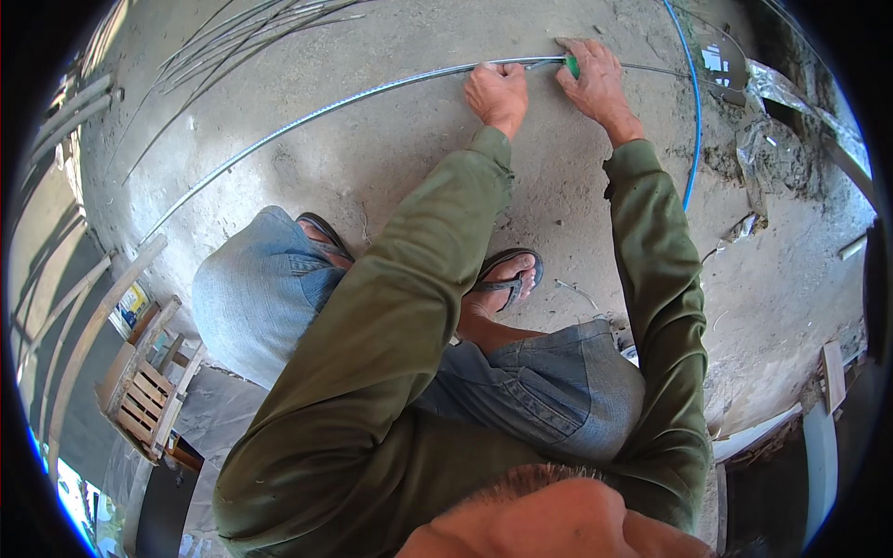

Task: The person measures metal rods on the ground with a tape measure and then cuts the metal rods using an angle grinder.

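Two bare hands work at one long silvery rod point(372, 91) on a grey concrete floor point(419, 33), as seen from a few steps off. The rod bows from the far left to a point ahead of the crouching person, where both hands meet it. The left hand point(496, 96) is curled tight, its grip pinching the rod near its right end. Just beside it, the right hand point(593, 84) has its grip closed over one small green object point(572, 66) at that end, most of it hidden by the fingers. One thin dark rod point(656, 70) runs out to the right of that hand, toward one blue cable point(697, 107). Upper left lies a loose spread of thin rods point(270, 35), too overlapped to count. Below the hands, two dark sandals point(510, 279) are planted on the floor. One slatted wooden box point(149, 395) stands at the left.
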Demonstrator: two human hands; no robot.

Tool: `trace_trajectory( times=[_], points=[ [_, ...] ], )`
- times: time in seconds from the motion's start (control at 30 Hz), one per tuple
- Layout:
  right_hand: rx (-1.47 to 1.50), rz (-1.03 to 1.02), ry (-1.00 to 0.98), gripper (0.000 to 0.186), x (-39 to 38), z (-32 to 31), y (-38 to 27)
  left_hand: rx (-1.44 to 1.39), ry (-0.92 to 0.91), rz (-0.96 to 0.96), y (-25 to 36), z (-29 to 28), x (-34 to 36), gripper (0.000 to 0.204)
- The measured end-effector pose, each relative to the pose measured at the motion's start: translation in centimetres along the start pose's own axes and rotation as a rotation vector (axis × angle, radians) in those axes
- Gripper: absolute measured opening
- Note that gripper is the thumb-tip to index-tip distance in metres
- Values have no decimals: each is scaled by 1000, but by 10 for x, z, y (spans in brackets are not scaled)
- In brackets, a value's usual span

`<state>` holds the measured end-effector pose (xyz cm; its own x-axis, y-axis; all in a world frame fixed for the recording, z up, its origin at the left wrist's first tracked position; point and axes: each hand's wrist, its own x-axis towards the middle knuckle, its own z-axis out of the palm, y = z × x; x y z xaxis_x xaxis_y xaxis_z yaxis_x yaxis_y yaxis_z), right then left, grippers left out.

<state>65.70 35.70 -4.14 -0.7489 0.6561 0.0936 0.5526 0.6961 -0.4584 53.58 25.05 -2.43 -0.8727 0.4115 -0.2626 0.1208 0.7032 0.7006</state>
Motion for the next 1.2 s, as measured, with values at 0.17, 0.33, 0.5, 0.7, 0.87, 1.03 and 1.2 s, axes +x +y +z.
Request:
trace_trajectory(
  times=[0.17, 0.33, 0.5, 0.7, 0.87, 1.03, 1.2],
  points=[
    [22, 44, -63, 49, 2, -1, -2, 0, -1, 0, 1, -3, 1, 29],
    [3, 30, -50, 49, 0, 1, 0, 7, -44, -16, -1, -2, 1, 28],
    [13, 12, -31, 47, 0, 1, 0, 27, -39, -9, -7, 0, -3, 29],
    [23, 28, -62, 47, 1, -2, -3, 49, -92, -49, -7, -5, -6, 27],
    [23, 29, -53, 47, 1, 0, -2, 48, -132, -77, -11, -10, -16, 24],
    [8, 32, -40, 45, 0, 0, -4, 14, -205, -63, -30, -17, -42, 27],
    [28, 34, -34, 47, 0, 0, 1, -77, -116, 2, -36, -21, -50, 25]
  ],
)
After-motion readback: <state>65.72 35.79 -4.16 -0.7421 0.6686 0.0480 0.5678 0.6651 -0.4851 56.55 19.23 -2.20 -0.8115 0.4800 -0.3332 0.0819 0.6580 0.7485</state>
